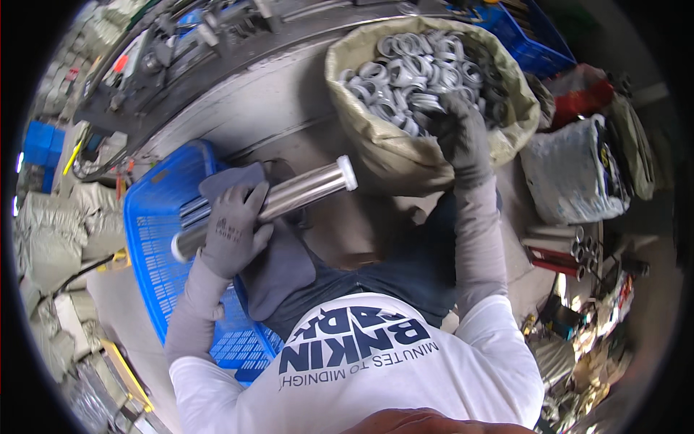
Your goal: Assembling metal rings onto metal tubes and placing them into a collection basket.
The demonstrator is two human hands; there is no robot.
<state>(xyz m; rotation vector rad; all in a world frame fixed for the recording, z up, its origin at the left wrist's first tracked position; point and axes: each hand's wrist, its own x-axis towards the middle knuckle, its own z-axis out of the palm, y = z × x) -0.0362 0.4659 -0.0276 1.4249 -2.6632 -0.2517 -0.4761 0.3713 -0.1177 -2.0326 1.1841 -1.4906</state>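
A fisheye looks down from the head; shirt [361, 394] nearest, left hand [236, 233] and right hand [465, 141] beyond.

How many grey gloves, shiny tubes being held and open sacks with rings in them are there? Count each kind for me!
Grey gloves: 2
Shiny tube held in the left hand: 1
Open sack with grey rings: 1
Total: 4
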